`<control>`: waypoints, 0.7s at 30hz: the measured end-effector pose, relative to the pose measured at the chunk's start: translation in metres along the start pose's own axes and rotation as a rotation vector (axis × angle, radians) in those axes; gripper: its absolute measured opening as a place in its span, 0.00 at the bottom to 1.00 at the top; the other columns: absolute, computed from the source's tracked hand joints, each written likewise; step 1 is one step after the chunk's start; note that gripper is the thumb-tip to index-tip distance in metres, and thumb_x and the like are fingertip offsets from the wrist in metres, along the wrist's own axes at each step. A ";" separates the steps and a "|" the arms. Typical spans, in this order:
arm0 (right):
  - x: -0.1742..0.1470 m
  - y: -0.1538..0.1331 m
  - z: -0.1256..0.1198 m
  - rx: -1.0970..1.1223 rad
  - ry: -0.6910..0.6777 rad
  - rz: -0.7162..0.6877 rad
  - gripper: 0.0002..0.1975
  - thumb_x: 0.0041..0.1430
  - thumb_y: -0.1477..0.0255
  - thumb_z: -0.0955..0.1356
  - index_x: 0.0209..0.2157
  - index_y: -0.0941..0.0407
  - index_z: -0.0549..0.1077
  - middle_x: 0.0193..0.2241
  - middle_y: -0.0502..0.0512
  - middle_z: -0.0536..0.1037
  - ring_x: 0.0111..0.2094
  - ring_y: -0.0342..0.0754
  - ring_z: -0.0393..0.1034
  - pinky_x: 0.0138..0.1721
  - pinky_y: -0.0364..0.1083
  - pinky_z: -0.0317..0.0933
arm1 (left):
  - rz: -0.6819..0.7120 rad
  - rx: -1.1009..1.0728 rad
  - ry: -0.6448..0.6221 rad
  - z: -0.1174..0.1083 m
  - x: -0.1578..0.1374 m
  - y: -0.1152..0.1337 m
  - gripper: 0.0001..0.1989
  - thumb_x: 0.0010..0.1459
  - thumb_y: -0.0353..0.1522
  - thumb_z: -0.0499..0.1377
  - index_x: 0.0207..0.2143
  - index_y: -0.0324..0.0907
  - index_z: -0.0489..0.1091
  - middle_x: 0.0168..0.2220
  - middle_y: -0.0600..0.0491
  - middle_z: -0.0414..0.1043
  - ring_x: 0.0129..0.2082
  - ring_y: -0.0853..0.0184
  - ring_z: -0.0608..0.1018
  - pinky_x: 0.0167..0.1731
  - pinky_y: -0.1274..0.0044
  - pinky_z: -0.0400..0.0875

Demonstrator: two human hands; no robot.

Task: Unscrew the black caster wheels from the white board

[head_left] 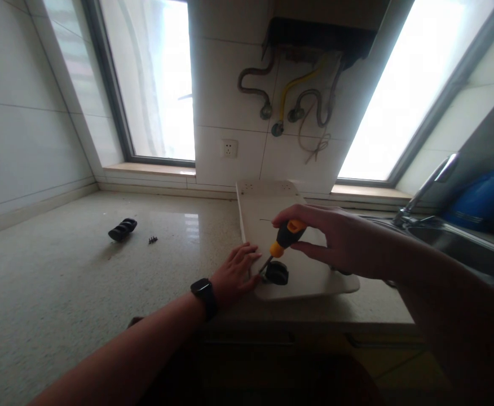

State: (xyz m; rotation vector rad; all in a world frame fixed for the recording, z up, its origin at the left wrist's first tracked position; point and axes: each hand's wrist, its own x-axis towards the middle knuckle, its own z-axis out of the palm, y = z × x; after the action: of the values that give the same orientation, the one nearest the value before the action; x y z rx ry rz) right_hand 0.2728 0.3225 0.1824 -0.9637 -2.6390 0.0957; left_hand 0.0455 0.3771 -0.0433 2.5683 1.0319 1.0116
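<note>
My right hand [314, 231] grips a screwdriver [288, 234] with an orange and black handle. Its shaft slants down to the left, its tip beside a black caster wheel [277, 273] on a pale flat panel [281, 211]. My left hand [239, 269], with a dark watch on the wrist, lies over the panel's left edge. Its fingers are apart and the thumb is by the screwdriver tip; any screw there is hidden. Another black part [340, 272] shows partly below my right wrist.
Loose black wheels [122, 229] and a small cluster of dark screws [153, 240] lie on the speckled counter [69, 265] at left. To the right are a sink [454, 251] and a faucet [424, 192]. A wall with pipes and a socket [229, 148] rises behind.
</note>
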 end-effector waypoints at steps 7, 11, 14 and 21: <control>0.007 -0.007 0.011 -0.064 0.082 0.083 0.13 0.69 0.59 0.64 0.46 0.52 0.69 0.43 0.57 0.74 0.39 0.49 0.70 0.41 0.49 0.63 | 0.006 0.002 -0.007 0.000 0.000 -0.001 0.26 0.67 0.42 0.56 0.65 0.46 0.58 0.67 0.45 0.58 0.70 0.54 0.55 0.67 0.54 0.56; 0.011 -0.006 0.016 -0.131 0.157 0.100 0.12 0.66 0.60 0.67 0.43 0.53 0.70 0.41 0.56 0.73 0.38 0.49 0.69 0.39 0.49 0.63 | 0.000 0.002 -0.001 0.001 0.000 -0.002 0.26 0.68 0.43 0.55 0.65 0.46 0.59 0.67 0.45 0.58 0.70 0.54 0.55 0.68 0.55 0.56; 0.011 -0.005 0.015 -0.039 0.189 0.157 0.16 0.63 0.61 0.70 0.49 0.51 0.70 0.41 0.55 0.75 0.40 0.50 0.72 0.40 0.50 0.65 | 0.006 -0.005 0.002 0.001 -0.001 -0.003 0.26 0.67 0.43 0.55 0.65 0.47 0.58 0.67 0.45 0.59 0.70 0.54 0.55 0.67 0.53 0.56; 0.005 -0.008 0.015 0.208 0.116 0.136 0.22 0.59 0.74 0.68 0.56 0.49 0.67 0.51 0.54 0.75 0.50 0.51 0.73 0.51 0.51 0.67 | 0.003 0.003 -0.005 0.001 -0.001 -0.002 0.26 0.68 0.43 0.55 0.65 0.46 0.59 0.68 0.46 0.58 0.71 0.54 0.54 0.68 0.54 0.56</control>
State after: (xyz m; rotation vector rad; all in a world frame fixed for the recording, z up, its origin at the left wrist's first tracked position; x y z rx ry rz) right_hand 0.2588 0.3202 0.1711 -1.0428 -2.4004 0.3286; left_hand 0.0441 0.3784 -0.0451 2.5744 1.0292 1.0040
